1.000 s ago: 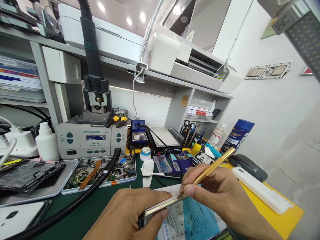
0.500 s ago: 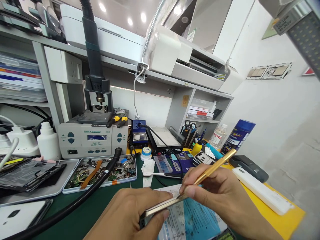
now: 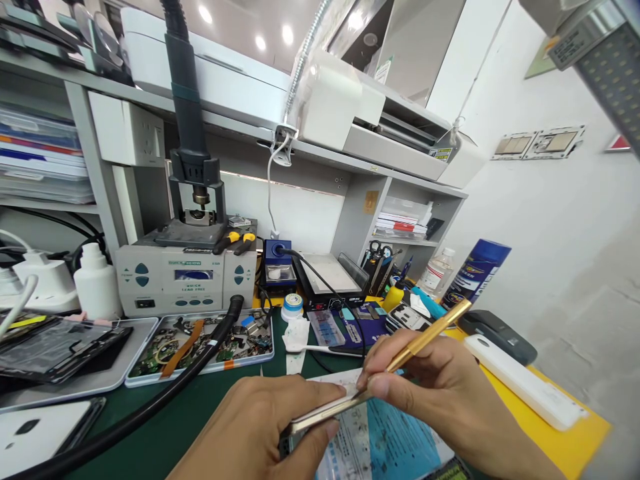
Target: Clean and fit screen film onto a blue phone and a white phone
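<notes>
My left hand point(image 3: 265, 420) grips a thin smartphone point(image 3: 320, 415) with a gold metal edge, thumb below and fingers on top. The phone is tilted, its side edge turned toward me. In my right hand point(image 3: 425, 380) is a gold-coloured, pen-like tool point(image 3: 425, 337), held like a pencil. Its lower end meets the phone's far end, but my fingers hide the tip. Beneath both hands lies a blue and white printed sheet point(image 3: 400, 427) with dark smudges.
A tray of circuit boards point(image 3: 200, 347) and a black hose point(image 3: 165, 380) lie left. Behind stand a hot-air station point(image 3: 173, 283), a soldering iron stand point(image 3: 279, 267) and a spray can point(image 3: 475, 273). A white-backed phone point(image 3: 45, 427) rests front left.
Almost nothing differs. The gold tool and my right fingers have shifted very slightly; my left hand and the phone stay in place.
</notes>
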The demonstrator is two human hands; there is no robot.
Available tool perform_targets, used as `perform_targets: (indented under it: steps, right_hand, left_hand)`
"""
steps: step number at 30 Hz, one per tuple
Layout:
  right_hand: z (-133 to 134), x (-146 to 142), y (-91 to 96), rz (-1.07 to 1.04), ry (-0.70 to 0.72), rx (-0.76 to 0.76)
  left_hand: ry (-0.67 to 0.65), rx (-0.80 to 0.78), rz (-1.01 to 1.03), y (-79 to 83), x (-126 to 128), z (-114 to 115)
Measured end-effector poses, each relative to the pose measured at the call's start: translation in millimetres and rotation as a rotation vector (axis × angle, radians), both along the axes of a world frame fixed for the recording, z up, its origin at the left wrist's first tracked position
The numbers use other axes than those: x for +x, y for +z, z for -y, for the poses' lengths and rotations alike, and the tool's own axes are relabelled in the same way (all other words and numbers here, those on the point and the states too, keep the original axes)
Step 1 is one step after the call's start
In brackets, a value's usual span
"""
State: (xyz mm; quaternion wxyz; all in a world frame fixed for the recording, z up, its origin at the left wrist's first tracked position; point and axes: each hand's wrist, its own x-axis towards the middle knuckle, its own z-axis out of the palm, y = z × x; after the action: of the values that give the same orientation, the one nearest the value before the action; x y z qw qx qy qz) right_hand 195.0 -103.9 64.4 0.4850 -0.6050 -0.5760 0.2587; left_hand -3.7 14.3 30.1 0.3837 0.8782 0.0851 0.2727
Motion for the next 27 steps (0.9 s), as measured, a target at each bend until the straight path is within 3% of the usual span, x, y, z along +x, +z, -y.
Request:
perform_targets:
  steps: [14,22,27]
  right_hand:
    - [2.0,-0.8,0.8,-0.006,-0.038,-0.015]
    - [-9.0,5.2,3.2,-0.345,-0.068,-0.012]
    - [-9.1,6.4,3.5,-0.407,-0.071,0.006]
  left_hand:
    - [0.072,0.059,0.046,-6.9,1.4,-2.9]
    - [0.039,0.058,-0.023,-8.6,0.6,-5.6]
    - [0.041,0.078,0.004,-8.0,0.9,-5.9]
